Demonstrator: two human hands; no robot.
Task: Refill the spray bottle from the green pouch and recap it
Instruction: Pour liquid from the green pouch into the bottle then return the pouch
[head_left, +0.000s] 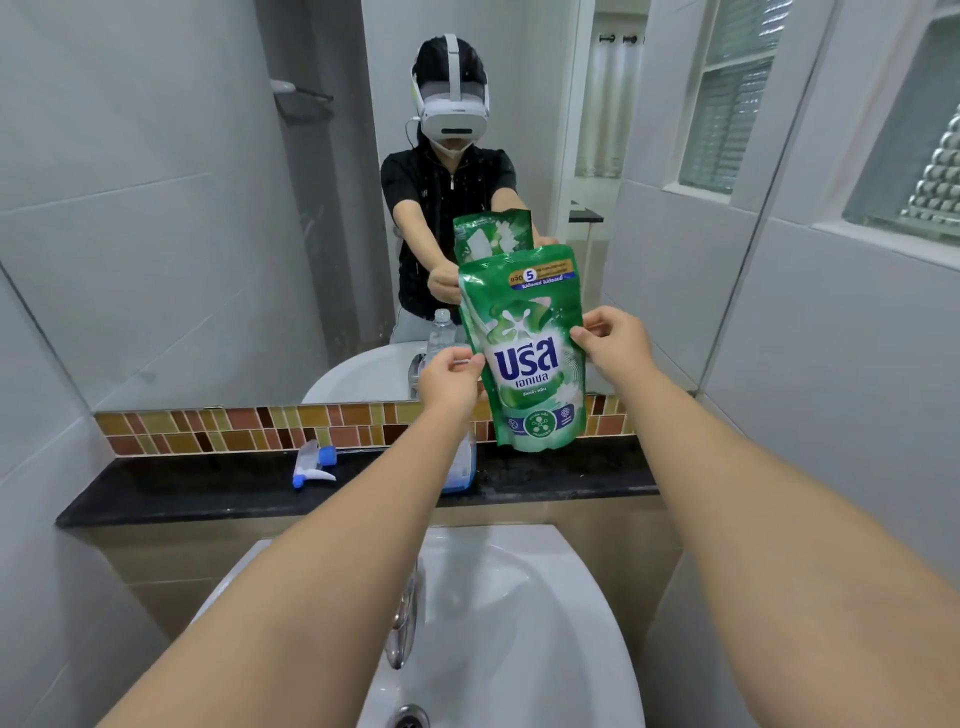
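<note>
Pinching green pouch (524, 358) upright, top up, left hand (448, 382), right hand (613, 343), fingers closed on its sides

Pouch (524, 353): glossy green plastic film, creased. Sprayer (311, 464): smooth white and blue plastic. Ledge (208, 488): polished black speckled stone. Basin (519, 623): glossy white ceramic. Tap (402, 623): shiny chromed metal. Wall tiles (130, 234): smooth grey, glazed.

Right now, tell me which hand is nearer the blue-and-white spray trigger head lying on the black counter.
Left. The left hand grips the green pouch up and right of the trigger head; the right hand grips the pouch's far edge.
</note>
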